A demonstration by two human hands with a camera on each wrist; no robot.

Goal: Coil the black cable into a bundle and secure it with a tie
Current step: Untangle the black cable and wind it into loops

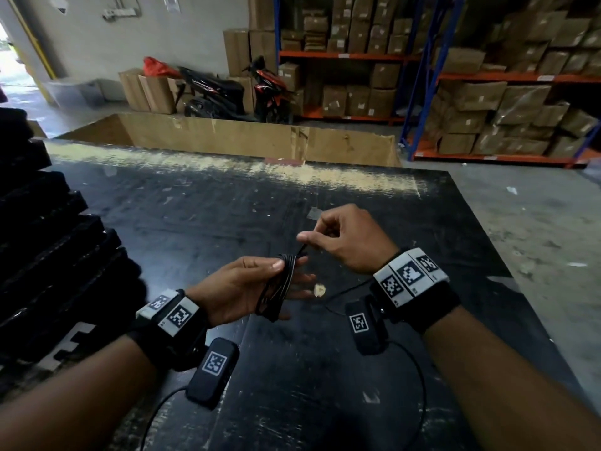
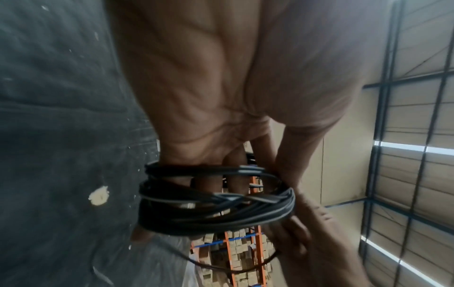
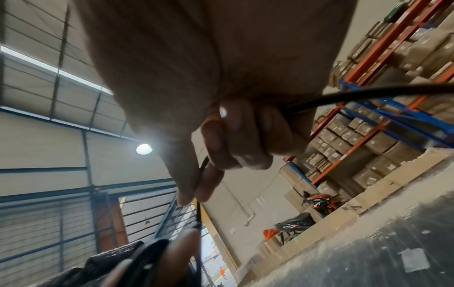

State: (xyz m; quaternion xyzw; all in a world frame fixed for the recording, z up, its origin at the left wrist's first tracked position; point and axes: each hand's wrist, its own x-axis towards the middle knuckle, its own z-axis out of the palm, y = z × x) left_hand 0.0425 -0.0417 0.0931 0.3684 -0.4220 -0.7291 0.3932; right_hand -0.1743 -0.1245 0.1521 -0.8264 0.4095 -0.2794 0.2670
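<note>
The black cable is wound in several loops round the fingers of my left hand, whose thumb presses the coil from above. Just up and to the right, my right hand pinches the free strand between thumb and forefinger, the other fingers curled. A short taut stretch of cable runs from that pinch down to the coil. A loose tail trails across the black table under my right wrist. I see no tie in any view.
The black scuffed table stretches ahead, with a stack of black foam pieces along its left side. Beyond its far edge stands a large open cardboard box, then scooters and shelves of cartons.
</note>
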